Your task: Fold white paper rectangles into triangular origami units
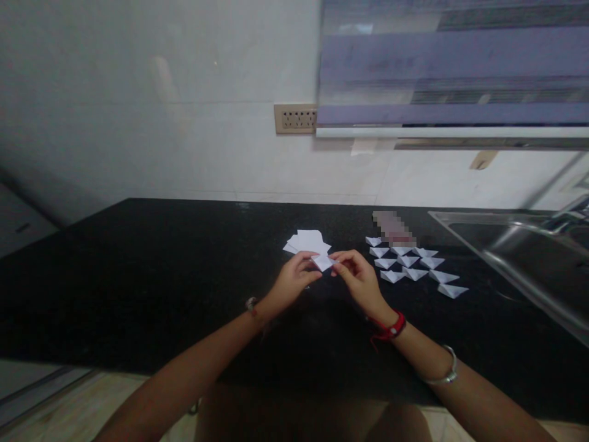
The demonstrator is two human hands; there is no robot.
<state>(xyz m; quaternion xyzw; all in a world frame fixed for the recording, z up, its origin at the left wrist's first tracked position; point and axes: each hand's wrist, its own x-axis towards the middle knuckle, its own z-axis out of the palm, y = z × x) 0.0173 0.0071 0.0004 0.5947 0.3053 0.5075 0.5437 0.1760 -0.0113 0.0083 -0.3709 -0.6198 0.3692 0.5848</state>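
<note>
Both hands meet over the black countertop (138,282) and pinch one small folded white paper piece (323,263). My left hand (291,281) grips its left side with closed fingers. My right hand (358,279) grips its right side, fingers closed too. Just behind the hands lies a small stack of flat white paper sheets (307,241). To the right, several folded white paper triangles (414,267) lie in rows on the counter.
A steel sink (515,245) with a tap is set into the counter at the right. A wall socket (294,118) sits on the tiled wall behind. A window blind (451,73) hangs at the upper right. A blurred-out object (393,227) lies behind the triangles.
</note>
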